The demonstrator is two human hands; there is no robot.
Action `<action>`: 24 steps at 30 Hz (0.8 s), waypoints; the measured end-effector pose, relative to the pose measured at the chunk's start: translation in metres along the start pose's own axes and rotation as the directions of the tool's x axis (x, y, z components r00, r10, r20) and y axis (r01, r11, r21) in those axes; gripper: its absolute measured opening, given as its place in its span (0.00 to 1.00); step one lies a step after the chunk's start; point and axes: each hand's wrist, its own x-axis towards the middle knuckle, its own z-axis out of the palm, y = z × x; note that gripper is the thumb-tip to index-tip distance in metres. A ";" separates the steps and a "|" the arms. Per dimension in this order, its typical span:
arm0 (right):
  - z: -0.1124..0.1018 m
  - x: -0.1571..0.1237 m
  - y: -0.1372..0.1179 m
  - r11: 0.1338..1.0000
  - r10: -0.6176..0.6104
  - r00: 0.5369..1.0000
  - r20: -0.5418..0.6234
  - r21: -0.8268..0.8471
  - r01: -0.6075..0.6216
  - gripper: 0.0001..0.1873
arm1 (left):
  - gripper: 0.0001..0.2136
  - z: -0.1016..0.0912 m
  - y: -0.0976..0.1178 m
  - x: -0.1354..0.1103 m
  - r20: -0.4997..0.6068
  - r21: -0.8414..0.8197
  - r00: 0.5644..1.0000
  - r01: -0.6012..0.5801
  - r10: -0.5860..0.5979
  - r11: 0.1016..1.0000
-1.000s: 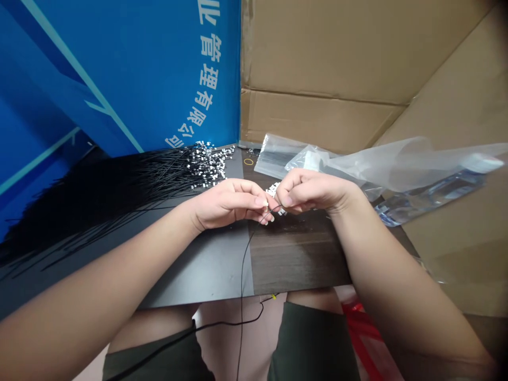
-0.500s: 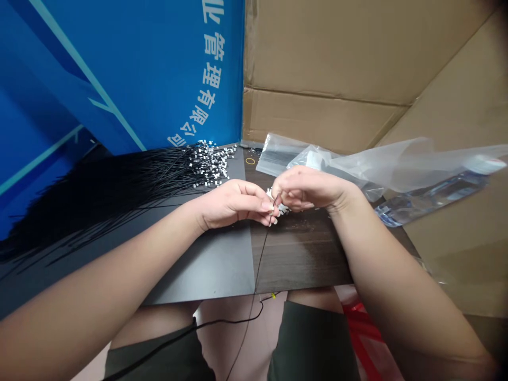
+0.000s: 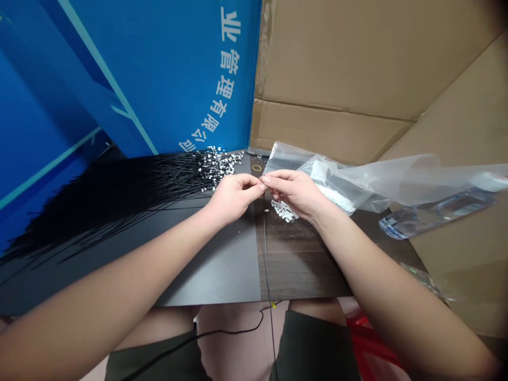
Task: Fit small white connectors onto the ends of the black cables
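At the back of the workplace, on the left, stands a large blue panel (image 3: pixel 174 63) with white characters, and next to it is a brown cardboard wall (image 3: pixel 337 58), which also runs along the right side. In front of them is the table (image 3: pixel 214 275), gray in its left part and of dark wood grain in its right part. A big pile of black cords (image 3: pixel 119 196) lies across the left side, and its white-tipped ends point to the middle. On the right, there are clear plastic bags (image 3: pixel 400 177), and near them a transparent bottle (image 3: pixel 440 211) is lying on its side.

The left hand (image 3: pixel 234 198) and the right hand (image 3: pixel 296 193) meet above the table, with their fingertips touching. Left thumb and forefinger are pinched on the upper end of a thin black cord (image 3: pixel 266 238), which hangs down from there past the table edge, between the knees. Right thumb and forefinger come together at the same spot, but I cannot tell what is between them.

Just below the right hand lies a small heap of white pieces (image 3: pixel 284 211). Behind the fingertips is a yellow ring (image 3: pixel 257 168).
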 end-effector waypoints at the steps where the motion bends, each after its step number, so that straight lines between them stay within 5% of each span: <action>1: 0.000 0.000 0.001 1.000 -0.004 1.000 -0.004 -0.001 0.004 0.15 | 0.13 0.000 0.000 0.000 0.010 0.018 1.000 -0.005 0.005 1.000; 5: -0.001 0.002 0.001 0.999 -0.025 0.999 -0.041 -0.026 0.024 0.14 | 0.12 0.002 -0.001 0.000 0.040 -0.009 0.999 -0.008 0.008 1.000; 10: -0.004 0.002 -0.006 0.983 -0.182 0.945 -0.274 -0.078 0.167 0.12 | 0.11 -0.001 -0.003 0.005 0.047 -0.406 0.988 0.153 -0.146 0.901; 16: 0.007 -0.008 -0.010 0.959 -0.079 0.994 -0.080 -0.280 0.053 0.15 | 0.10 -0.008 -0.007 0.011 0.075 -0.552 0.961 0.263 -0.267 0.792; 24: 0.015 -0.011 -0.006 0.942 -0.011 0.995 -0.102 -0.334 -0.024 0.15 | 0.06 -0.006 -0.008 0.011 0.062 -0.484 0.971 0.232 -0.232 0.843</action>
